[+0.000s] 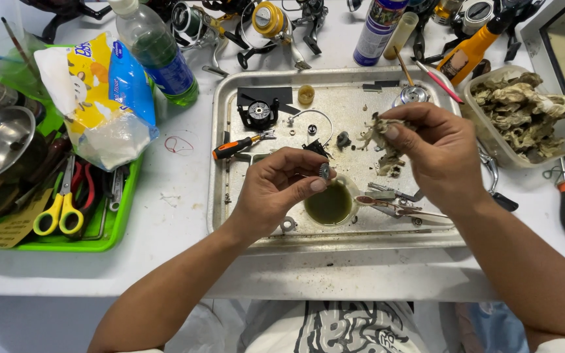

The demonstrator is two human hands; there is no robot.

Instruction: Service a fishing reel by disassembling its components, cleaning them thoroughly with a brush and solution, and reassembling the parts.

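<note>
Left hand [276, 189] pinches a small gear [324, 171] over the tray [220, 196]; right hand [436, 153] pinches a dirty rag [379, 131].

Bright even overhead light, soft shadows, mild glare on metal tray [230, 216], sharp focus, slight edge distortion

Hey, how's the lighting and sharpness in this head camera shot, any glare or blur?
Head view: bright, even light with soft shadows; mild sheen on the metal tray; left hand and right hand look sharp; straight edges bow slightly toward the corners.
</note>
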